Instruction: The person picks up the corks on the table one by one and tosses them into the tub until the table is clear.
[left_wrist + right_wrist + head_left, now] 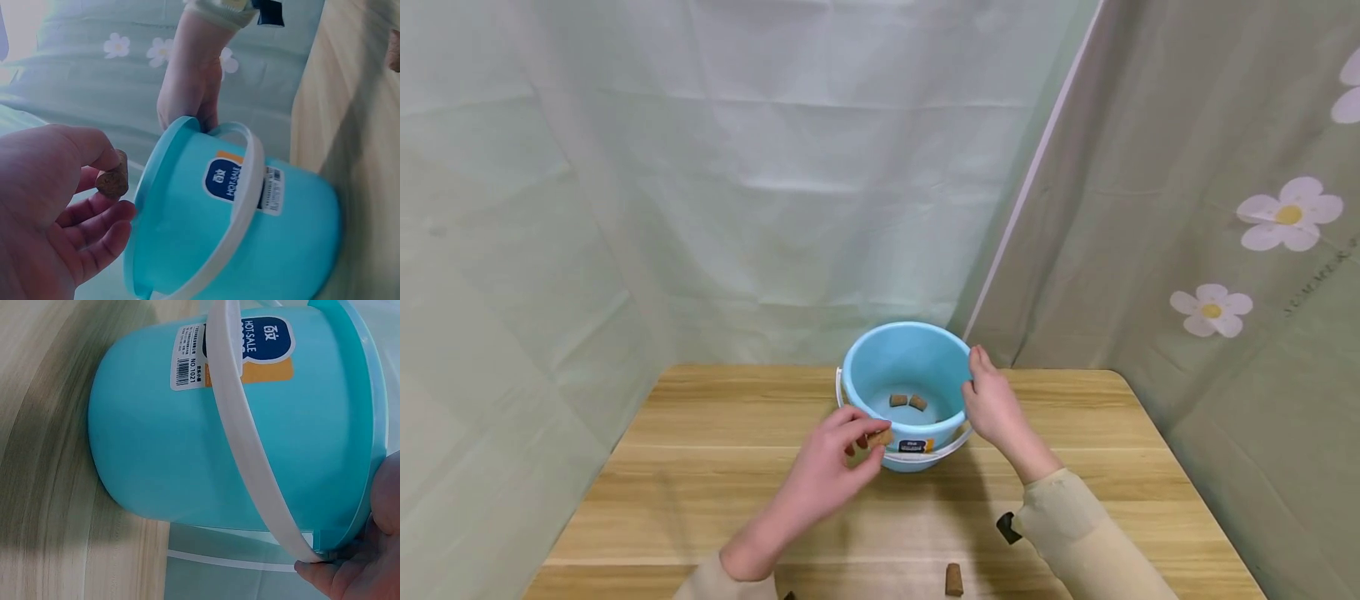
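A light blue bucket point(906, 350) with a white handle point(245, 206) hanging down its front stands upright at the back of the table. My left hand point(831, 467) pinches a cork point(114, 178) between thumb and fingers, right at the near left part of the rim. On the far side, my right hand point(996, 404) grips the rim point(378, 394) close to where the handle joins. Inside the bucket, two corks point(917, 402) show on the bottom. One more cork point(953, 579) stands on the table near its front edge.
The wooden table point(715, 450) has pale curtains point(820, 208) behind it and at both sides. White flowers point(1288, 214) are printed on the right curtain. A sticker label point(269, 340) is on the bucket's front.
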Motion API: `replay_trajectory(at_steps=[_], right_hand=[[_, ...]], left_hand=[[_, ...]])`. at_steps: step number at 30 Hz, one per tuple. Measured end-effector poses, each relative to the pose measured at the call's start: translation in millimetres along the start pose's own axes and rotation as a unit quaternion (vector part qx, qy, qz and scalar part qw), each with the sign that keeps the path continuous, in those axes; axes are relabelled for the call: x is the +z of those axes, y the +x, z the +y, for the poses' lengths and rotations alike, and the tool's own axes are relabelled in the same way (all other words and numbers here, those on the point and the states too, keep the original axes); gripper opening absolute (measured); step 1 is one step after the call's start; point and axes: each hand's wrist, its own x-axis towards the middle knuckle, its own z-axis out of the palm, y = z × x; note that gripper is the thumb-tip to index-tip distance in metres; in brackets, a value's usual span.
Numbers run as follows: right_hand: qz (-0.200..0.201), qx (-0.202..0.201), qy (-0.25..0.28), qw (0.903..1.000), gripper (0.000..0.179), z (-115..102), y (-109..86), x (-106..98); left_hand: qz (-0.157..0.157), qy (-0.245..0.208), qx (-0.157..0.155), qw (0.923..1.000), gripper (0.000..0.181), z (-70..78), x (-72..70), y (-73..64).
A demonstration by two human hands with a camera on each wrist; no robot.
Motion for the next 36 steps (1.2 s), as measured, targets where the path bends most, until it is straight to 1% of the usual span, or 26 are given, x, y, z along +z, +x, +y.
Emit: replay_trajectory(at_steps=[3, 6, 11, 16, 21, 30, 36], right_hand=[[0.0, 0.0, -0.001, 1.0, 0.061, 0, -0.2, -1], [0.0, 0.0, -0.004, 1.0, 0.061, 1, 0.2, 0], [0.005, -0.002, -0.009, 0.9999, 0.061, 2, 1.2, 2], [0.002, -0.001, -0.009, 1.0, 0.061, 2, 1.3, 1], [-0.001, 0.0, -0.011, 0.9999, 0.061, 1, 0.7, 1], [0.0, -0.001, -0.007, 1.0, 0.062, 0, 1.2, 1], [0.001, 0.0, -0.006, 1.0, 0.062, 1, 1.0, 0]], left_hand=[[0.007, 0.005, 0.009, 0.9999, 0.026, 1.0, -0.4, 8.3], [0.005, 0.013, 0.009, 0.9999, 0.026, 1.9, -0.8, 14.8], [-0.006, 0.016, -0.008, 0.9998, 0.024, 1.9, -1.6, 21.7], [-0.01, 0.019, -0.027, 0.9994, 0.024, 1.2, -2.4, 26.5], [-0.013, 0.026, -0.034, 0.999, 0.025, 1.6, -3.0, 30.1], [-0.011, 0.047, -0.023, 0.9985, 0.023, 2.9, -3.2, 36.7], [-0.006, 0.055, -0.01, 0.9984, 0.023, 1.1, -1.8, 41.0]])
